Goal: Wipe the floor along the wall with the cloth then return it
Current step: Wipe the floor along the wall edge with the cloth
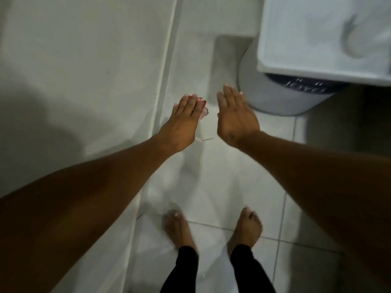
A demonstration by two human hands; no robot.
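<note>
A thin cloth (204,112), white with red at its top, peeks out from under my left hand (182,121); most of it is hidden by the hand. That hand reaches forward with its fingers stretched, just right of the white wall (63,81) and its skirting (163,98). My right hand (234,117) is beside it, flat and open with fingers together, holding nothing. Both hands hover above the white tiled floor (211,187).
A round white bin (275,100) with a dark lettered band stands on the floor at the right, partly under a white basin (317,39). My bare feet (179,227) stand on the tiles below the hands. A darker area lies at the far right.
</note>
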